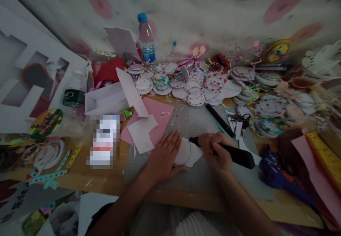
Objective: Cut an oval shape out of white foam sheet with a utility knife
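A white paper piece [183, 151] with a curved green line on it lies on the grey cutting mat [160, 184]. My left hand [165, 154] rests flat on the paper's left side, fingers stretched out. My right hand [217, 151] is wrapped round a thick black pen-like tool [241, 157], whose tip touches the paper near the top of the green line. Behind my hands lie a pink sheet [160, 113] and a cut white piece [141, 133]. A slim black cutter-like tool [220, 120] lies on the mat beyond my right hand.
Decorated round discs [195, 87] are piled along the back. A water bottle [146, 42] stands behind them. At the left are an open white box [106, 99] and a blurred-out bright phone-like object [103, 142]; a blue tool [274, 170] lies right.
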The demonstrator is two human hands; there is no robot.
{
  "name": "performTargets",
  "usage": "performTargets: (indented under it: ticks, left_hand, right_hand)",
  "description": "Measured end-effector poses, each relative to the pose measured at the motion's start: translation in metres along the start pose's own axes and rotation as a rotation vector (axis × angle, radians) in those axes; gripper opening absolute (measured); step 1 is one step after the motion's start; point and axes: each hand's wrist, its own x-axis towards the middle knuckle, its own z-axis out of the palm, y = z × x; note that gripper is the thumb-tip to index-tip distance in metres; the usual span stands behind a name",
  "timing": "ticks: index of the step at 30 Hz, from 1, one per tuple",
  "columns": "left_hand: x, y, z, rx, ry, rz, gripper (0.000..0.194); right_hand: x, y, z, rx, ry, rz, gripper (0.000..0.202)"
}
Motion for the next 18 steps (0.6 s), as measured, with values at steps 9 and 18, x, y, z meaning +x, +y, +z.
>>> performTargets:
  ticks: [9,18]
  left_hand:
    - [0.0,0.0,0.001,0.017,0.006,0.008,0.096]
    - [0.0,0.001,0.001,0.04,0.039,0.001,0.092]
  right_hand:
    - [-0.001,0.0,-0.001,-0.054,-0.017,0.021,0.027]
    - [-0.014,-0.003,-0.01,-0.171,-0.067,0.036,0.032]
